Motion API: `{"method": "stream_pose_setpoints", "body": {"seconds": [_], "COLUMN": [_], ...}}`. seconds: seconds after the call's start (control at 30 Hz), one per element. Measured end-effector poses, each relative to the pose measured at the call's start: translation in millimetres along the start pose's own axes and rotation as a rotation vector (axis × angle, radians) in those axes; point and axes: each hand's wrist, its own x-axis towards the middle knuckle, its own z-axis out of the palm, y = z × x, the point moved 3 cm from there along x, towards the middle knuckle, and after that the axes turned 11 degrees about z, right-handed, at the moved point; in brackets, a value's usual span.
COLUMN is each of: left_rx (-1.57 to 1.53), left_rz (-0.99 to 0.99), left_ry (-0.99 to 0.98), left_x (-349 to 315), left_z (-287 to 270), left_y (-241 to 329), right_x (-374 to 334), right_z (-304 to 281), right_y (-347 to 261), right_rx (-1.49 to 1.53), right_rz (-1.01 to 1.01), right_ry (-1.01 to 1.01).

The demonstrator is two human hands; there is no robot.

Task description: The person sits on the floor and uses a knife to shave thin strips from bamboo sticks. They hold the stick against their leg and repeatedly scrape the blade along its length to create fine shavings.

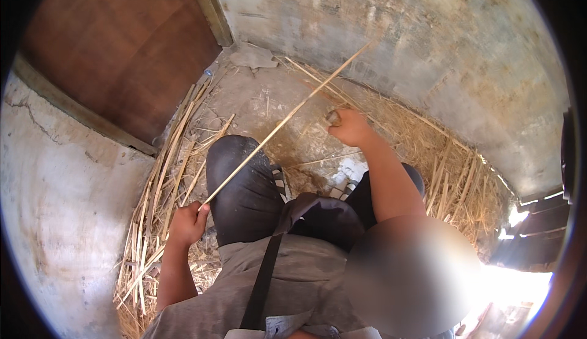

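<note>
A long, pale bamboo strip (286, 120) slants across my lap from lower left to upper right. My left hand (188, 224) is closed round its lower end, thumb along the strip, beside my left knee. The far end of the strip rises in front of the stained wall. My right hand (350, 128) is a closed fist above the floor, to the right of the strip and apart from it. A short, greyish blunt end (333, 118) sticks out of this fist. A blurred brownish streak lies just above it, and I cannot tell what the held thing is.
Long split strips (160, 180) lie in a heap on the left. Straw-like shavings (449, 167) pile along the wall (397, 27) on the right. A brown door panel (122, 45) stands at the upper left. A white patch (351, 171) lies by my feet.
</note>
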Motion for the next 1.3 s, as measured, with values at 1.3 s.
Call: {"method": "stream_pose_setpoints", "body": {"seconds": [1.3], "left_rx": [0.25], "left_rz": [0.01], "left_ry": [0.187], "left_x": [-9], "left_z": [14], "left_y": [14], "right_x": [-40], "right_z": [4], "right_y": [-86], "right_rx": [-0.298], "right_rz": [-0.163], "right_ry": [-0.251]}}
